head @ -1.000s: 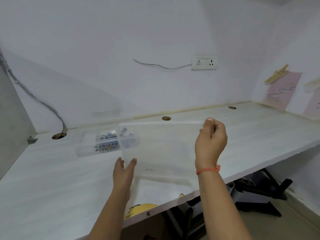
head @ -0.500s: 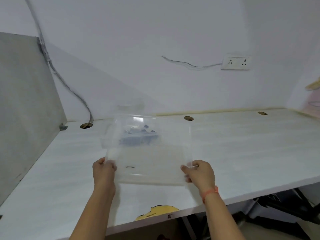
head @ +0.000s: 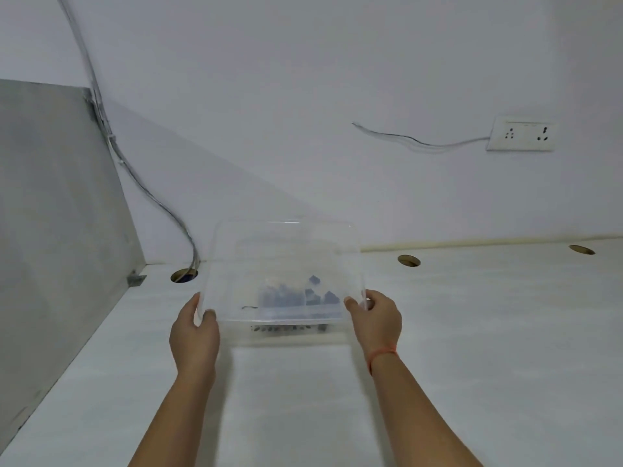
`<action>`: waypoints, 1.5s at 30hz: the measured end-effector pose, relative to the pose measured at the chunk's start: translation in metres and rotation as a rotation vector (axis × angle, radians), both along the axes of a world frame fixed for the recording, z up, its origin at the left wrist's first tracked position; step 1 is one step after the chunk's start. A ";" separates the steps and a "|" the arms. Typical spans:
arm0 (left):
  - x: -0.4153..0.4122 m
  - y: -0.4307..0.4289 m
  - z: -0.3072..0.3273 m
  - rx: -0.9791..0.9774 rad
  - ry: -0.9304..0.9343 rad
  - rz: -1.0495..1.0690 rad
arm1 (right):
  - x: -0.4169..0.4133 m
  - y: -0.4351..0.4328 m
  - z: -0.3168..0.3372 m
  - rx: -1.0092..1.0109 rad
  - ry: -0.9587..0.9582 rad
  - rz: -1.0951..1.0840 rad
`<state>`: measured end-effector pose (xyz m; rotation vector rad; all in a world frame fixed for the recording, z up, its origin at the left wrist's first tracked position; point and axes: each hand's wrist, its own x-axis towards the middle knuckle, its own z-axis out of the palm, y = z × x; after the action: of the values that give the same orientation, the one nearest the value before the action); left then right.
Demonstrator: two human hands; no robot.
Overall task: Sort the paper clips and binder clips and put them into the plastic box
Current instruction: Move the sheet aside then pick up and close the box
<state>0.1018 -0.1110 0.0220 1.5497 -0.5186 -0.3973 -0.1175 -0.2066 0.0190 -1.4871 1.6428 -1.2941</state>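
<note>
Left hand (head: 194, 335) and right hand (head: 377, 323) each grip a near corner of the clear lid (head: 286, 244). Beneath it, the plastic box (head: 337, 336) holds blurred dark clips (head: 290, 297).

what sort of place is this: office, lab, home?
Probably an office or study workstation, though that is not certain: a long white desk with round cable holes along its back edge, a wall socket above it, and a grey partition closing the left end.

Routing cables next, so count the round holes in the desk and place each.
3: left hole at the back corner, cables running into it; middle hole just right of the held plastic box; right hole far right. The box may hide more.
</note>
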 end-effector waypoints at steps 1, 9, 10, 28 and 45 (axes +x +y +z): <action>0.007 -0.010 0.001 0.017 -0.011 0.001 | 0.008 -0.012 0.001 -0.001 0.004 -0.004; 0.023 -0.052 -0.014 0.144 -0.071 0.049 | 0.038 -0.063 -0.018 0.056 0.052 -0.044; 0.023 -0.052 -0.016 0.140 -0.074 0.063 | 0.038 -0.064 -0.020 0.047 0.045 -0.051; -0.047 0.087 -0.013 0.308 -0.283 0.062 | -0.063 0.074 -0.014 0.072 -0.002 -0.020; -0.036 0.073 -0.022 0.745 -0.404 -0.149 | -0.092 0.076 -0.012 0.474 0.129 0.147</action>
<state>0.0655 -0.0385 0.0000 2.3433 -0.8639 -0.4153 -0.2098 -0.1310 0.0067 -1.3815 1.7318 -0.6768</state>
